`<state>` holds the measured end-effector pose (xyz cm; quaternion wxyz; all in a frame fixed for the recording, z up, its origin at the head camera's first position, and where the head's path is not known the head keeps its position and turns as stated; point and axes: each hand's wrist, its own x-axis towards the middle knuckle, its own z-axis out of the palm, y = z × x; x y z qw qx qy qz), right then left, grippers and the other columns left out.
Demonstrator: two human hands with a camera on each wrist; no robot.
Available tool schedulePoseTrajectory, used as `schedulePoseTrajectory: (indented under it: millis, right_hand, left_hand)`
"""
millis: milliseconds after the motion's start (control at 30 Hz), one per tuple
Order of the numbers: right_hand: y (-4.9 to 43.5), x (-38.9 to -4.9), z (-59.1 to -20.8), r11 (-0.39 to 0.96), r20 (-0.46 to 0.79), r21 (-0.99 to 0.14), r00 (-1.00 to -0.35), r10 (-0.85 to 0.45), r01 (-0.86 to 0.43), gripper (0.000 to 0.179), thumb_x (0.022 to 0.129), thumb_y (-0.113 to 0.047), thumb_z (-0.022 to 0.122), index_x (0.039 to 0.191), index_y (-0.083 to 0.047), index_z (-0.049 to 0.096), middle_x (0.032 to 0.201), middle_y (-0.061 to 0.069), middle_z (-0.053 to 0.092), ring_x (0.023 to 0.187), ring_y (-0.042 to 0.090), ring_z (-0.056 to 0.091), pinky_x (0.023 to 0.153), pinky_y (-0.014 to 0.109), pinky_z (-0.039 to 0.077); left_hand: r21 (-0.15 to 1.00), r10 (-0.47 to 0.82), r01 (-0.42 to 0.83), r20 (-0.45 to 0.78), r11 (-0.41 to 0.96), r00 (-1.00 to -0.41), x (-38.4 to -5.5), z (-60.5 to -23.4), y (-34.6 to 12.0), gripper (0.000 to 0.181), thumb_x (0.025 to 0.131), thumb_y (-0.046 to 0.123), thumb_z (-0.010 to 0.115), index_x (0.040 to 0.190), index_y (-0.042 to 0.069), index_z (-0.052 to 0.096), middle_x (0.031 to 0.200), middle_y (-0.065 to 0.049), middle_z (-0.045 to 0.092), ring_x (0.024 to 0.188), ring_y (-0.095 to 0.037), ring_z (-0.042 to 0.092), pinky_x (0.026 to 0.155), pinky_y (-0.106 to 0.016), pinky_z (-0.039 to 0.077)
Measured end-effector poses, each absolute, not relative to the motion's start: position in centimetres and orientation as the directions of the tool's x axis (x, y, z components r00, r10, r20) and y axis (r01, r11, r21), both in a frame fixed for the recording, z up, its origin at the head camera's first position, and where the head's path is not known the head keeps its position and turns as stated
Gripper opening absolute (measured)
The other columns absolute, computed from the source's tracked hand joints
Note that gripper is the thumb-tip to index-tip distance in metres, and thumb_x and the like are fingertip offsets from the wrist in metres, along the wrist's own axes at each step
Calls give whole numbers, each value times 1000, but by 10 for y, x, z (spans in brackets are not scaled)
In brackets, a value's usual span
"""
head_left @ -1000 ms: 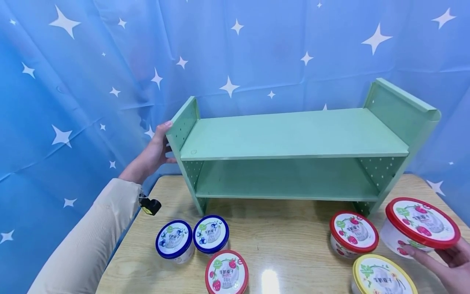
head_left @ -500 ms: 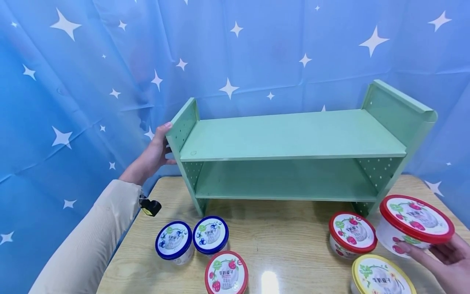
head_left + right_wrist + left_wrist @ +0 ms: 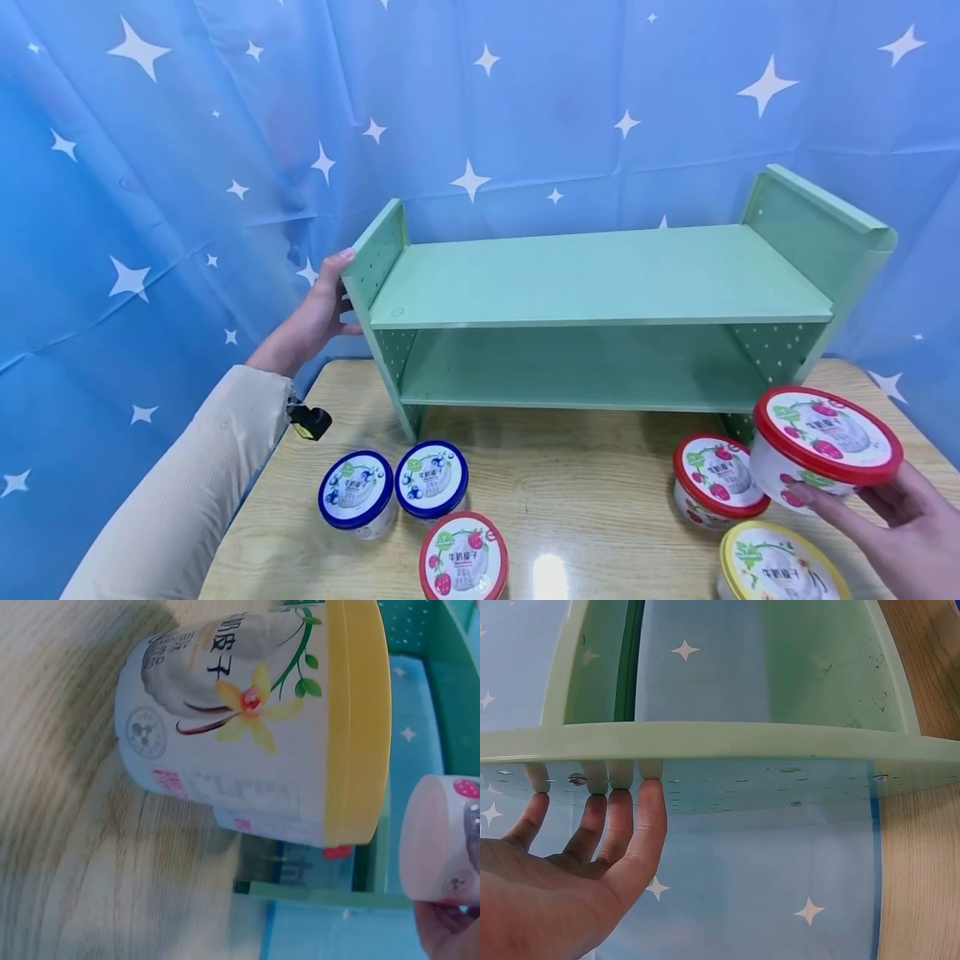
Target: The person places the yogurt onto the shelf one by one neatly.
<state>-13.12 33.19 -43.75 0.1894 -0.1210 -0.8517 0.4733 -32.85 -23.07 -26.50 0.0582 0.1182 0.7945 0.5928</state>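
Note:
My right hand grips a white tub with a red lid, berries printed on it, thumb on the near side. It is held off the table, lid up, right of the shelf's front leg. In the right wrist view, the held tub appears at the right edge, fingers beneath it. My left hand touches the outer side of the green two-tier shelf at its left panel. The left wrist view shows the left fingers extended, tips against that panel.
Near the right hand stand another red-lidded tub and a yellow-lidded tub. Two blue-lidded tubs and a pink-red-lidded one stand at front left. A blue star-printed curtain hangs behind the wooden table.
My right hand has carried the red-lidded tub leftward and slightly up in the head view, so that it now partly covers the other red-lidded tub. The left hand stays against the shelf.

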Motion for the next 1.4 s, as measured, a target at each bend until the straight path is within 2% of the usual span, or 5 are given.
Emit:
schedulePoseTrajectory:
  millis: [100, 167, 233, 367, 1400]
  right_hand:
    - [327, -133, -434, 560, 183, -825, -904, 386, 72, 75, 93, -20, 70, 155, -16, 29, 128, -6, 48, 125, 26, 48, 75, 2, 39]
    - [322, -133, -430, 582, 177, -808, -906, 385, 90, 76, 92, -24, 71, 154, -12, 30, 134, 9, 46, 125, 42, 43, 77, 2, 37]
    - [316, -134, -425, 589, 167, -802, -908, 386, 103, 77, 91, -27, 72, 153, -7, 30, 139, 21, 41, 123, 47, 42, 76, 1, 37]
    - [307, -132, -417, 587, 155, -802, -910, 386, 112, 80, 90, -29, 73, 151, -2, 30, 140, 28, 38, 123, 52, 39, 67, 1, 38]
    - [264, -127, -394, 595, 184, -803, -946, 266, 12, 83, 83, -34, 80, 147, -2, 38, 138, 26, 45, 117, 52, 43, 61, 6, 43]
  left_hand:
    - [955, 258, 127, 56, 266, -965, -328, -264, -231, 80, 92, 73, 30, 147, 15, 33, 135, -19, 39, 120, -37, 42, 88, -58, 47]
    - [954, 257, 131, 60, 268, -965, -328, -263, -231, 80, 92, 73, 30, 147, 15, 33, 135, -19, 39, 120, -37, 43, 87, -58, 47]
    - [953, 256, 133, 62, 272, -965, -327, -262, -232, 80, 92, 73, 29, 146, 14, 33, 135, -19, 39, 119, -37, 43, 87, -58, 47]
    - [953, 258, 134, 62, 273, -964, -326, -262, -232, 80, 92, 73, 29, 146, 13, 32, 134, -19, 40, 119, -37, 44, 87, -59, 46]
    - [951, 242, 120, 50, 285, -969, -327, -265, -229, 80, 92, 73, 27, 146, 14, 32, 136, -19, 40, 121, -37, 42, 88, -58, 46]
